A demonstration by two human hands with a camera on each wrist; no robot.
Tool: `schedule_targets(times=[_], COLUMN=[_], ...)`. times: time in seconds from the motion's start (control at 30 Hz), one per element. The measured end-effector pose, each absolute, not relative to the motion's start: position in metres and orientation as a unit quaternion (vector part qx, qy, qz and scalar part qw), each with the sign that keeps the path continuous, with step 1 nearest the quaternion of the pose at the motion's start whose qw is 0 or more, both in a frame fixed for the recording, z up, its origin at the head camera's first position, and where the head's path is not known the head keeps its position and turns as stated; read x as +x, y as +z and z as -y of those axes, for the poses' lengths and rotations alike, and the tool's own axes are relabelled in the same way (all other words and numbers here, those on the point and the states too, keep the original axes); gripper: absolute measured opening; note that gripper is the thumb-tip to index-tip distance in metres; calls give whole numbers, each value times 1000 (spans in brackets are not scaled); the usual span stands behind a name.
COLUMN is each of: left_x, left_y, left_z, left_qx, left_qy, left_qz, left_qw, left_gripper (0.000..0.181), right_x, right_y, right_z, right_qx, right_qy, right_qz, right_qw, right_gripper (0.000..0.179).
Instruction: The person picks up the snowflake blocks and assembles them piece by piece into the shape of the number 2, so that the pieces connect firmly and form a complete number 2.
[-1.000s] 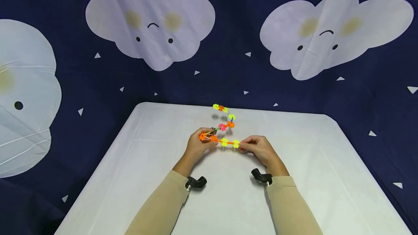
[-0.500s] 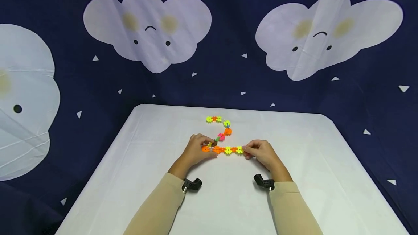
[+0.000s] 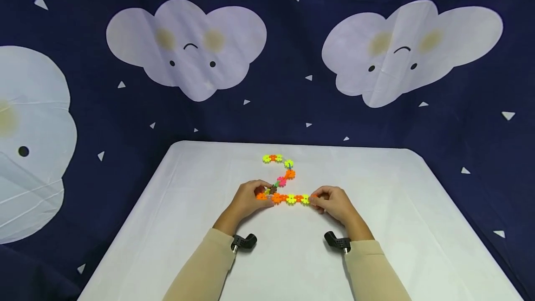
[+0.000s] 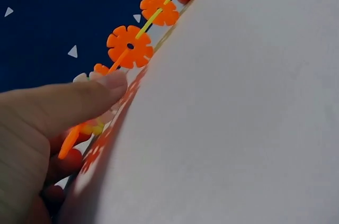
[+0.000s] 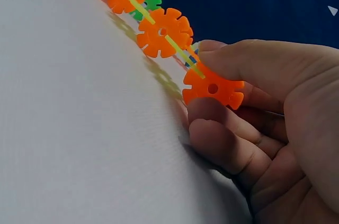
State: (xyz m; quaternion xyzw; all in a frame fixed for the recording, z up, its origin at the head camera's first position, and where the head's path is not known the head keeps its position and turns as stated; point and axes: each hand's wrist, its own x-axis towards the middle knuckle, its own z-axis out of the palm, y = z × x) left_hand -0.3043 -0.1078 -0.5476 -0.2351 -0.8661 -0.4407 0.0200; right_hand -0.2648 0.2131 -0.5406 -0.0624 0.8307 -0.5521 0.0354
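A chain of interlocking snowflake discs (image 3: 291, 199), shaped like a figure 2, lies on the white table. It has yellow, orange, pink, green and brown discs. My left hand (image 3: 244, 199) holds the chain's lower left corner, the thumb in front and curled fingers behind, partly covering the discs. In the left wrist view, an orange disc (image 4: 117, 38) shows just beyond that thumb. At the right end of the bottom row, my right hand (image 3: 336, 202) pinches the last orange disc (image 5: 197, 87) between thumb and fingers. The bottom row runs straight between both hands.
The white table (image 3: 388, 226) has rounded far corners and a dark blue cloud-print cloth (image 3: 288, 115) hanging behind it. Black wrist mounts (image 3: 245, 241) sit at the sleeve cuffs.
The chain's far end, earlier raised with its shadows apart from it, has come down onto the table. Both hands have lowered with the chain, keeping their holds. The head view has tilted slightly.
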Motion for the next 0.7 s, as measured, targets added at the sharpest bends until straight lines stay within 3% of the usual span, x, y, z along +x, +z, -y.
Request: schedule_targets(times=[0.3, 0.7], left_x=[-308, -310], left_y=[-543, -541], left_z=[124, 126], left_qx=[-239, -252], left_qy=[-466, -456], left_qz=[852, 854], left_qw=[-23, -9], left_gripper=[55, 55], right_x=[-265, -263], right_y=[-547, -546], right_z=[-212, -214], right_qx=[-64, -59], right_qy=[-547, -552], right_qz=[-834, -832], right_qw=[20, 6], right_gripper=[19, 32])
